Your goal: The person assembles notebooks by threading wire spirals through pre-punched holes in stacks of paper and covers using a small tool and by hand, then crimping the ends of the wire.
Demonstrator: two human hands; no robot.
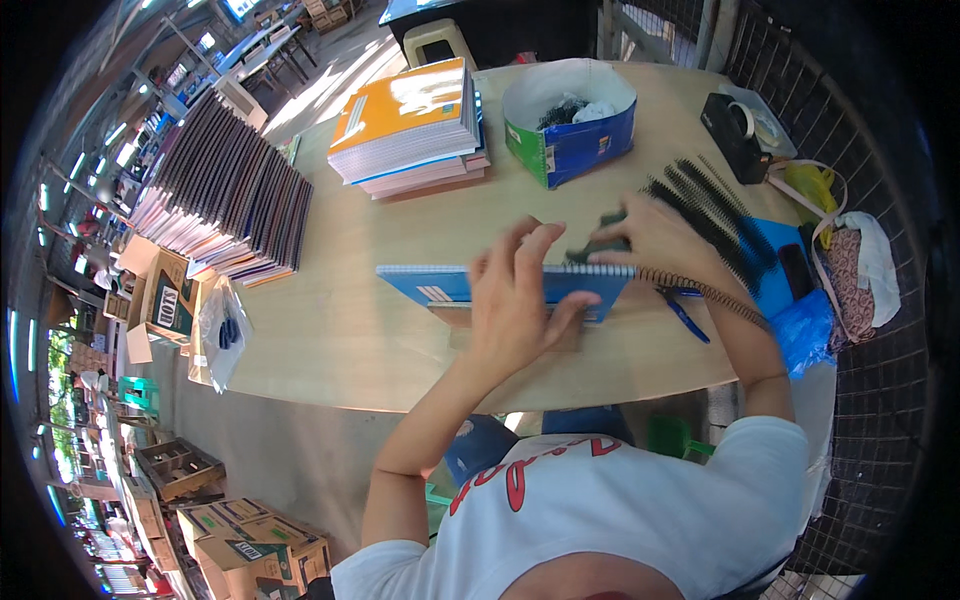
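Smeared by motion: the left hand point(512, 300), also covering the middle of a blue notebook point(432, 288); the right hand point(660, 240), hiding part of a dark green object point(611, 234) (kind impossible to say). Partly covered by the notebook's loose black coil point(715, 293), a blue-handled tool point(688, 321). Too tangled to make out: dark and white scraps point(567, 112) inside an open box point(590, 148). Cut off by the lower edge: a white shirt point(600, 510), a brown carton point(240, 540). Too small to tell: far-left background clutter point(95, 385).

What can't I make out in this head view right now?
All in the head view:
Blue notebook: left hand hides the middle of its cover.
Left fingertips: blurred.
Dark object: partly hidden by the right hand; kind unclear.
Blue-green box: near wall hides its bottom.
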